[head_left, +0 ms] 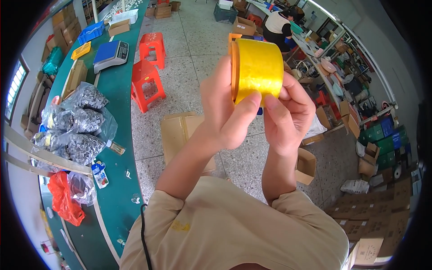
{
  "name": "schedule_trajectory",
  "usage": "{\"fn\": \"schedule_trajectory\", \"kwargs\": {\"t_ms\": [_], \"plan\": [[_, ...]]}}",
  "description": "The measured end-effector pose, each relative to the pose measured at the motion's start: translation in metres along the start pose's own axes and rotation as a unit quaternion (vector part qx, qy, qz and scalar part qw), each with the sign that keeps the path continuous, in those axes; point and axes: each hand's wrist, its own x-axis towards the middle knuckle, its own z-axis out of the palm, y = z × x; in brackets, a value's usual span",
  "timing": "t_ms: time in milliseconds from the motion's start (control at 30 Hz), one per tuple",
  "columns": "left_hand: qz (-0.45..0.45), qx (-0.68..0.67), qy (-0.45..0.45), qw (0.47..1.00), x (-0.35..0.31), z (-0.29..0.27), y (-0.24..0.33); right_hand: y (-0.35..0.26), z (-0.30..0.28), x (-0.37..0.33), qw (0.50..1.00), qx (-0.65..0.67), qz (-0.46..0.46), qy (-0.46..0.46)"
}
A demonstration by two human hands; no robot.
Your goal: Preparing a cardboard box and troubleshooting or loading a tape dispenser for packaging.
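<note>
A wide roll of glossy yellow packing tape (258, 68) is held up in front of me in both hands. My left hand (227, 105) is closed round its left side, with the thumb pressed on the lower face. My right hand (290, 110) pinches the lower right of the roll, its thumb close beside the left one. An orange part (234, 67) runs along the roll's left edge and top, with bits of blue showing behind; it may be a tape dispenser, but most of it is hidden by the roll and my fingers.
On the left, a green-topped bench (119, 166) carries bags of small metal parts (83, 121), a scale (111, 54) and a red plastic bag (65, 198). Red stools (146, 83) and a flattened carton (173, 135) are on the floor. Another person (276, 29) is at the far-right bench.
</note>
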Motion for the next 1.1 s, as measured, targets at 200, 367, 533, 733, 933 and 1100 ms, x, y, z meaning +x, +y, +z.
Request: {"fn": "schedule_trajectory", "kwargs": {"t_ms": [200, 367, 533, 733, 933, 1100], "plan": [[0.037, -0.017, 0.017, 0.999, 0.001, 0.002, 0.002, -0.004, -0.001, 0.001, 0.998, -0.052, -0.026, -0.040], [0.063, -0.020, 0.026, 0.997, 0.001, 0.003, 0.006, -0.006, 0.000, 0.000, 0.994, -0.080, -0.038, -0.057], [0.065, -0.014, 0.025, 0.997, 0.001, 0.002, 0.008, -0.009, 0.000, 0.000, 0.987, -0.142, -0.046, -0.057], [0.058, -0.071, 0.044, 0.995, -0.001, 0.001, 0.009, -0.008, 0.003, 0.000, 0.970, -0.211, -0.078, -0.089], [0.032, -0.074, 0.047, 0.996, -0.002, -0.002, 0.016, -0.013, 0.003, 0.001, 0.948, -0.283, -0.097, -0.109], [0.030, -0.059, 0.046, 0.997, -0.002, -0.004, 0.014, -0.007, 0.002, 0.003, 0.948, -0.280, -0.105, -0.108]]}}
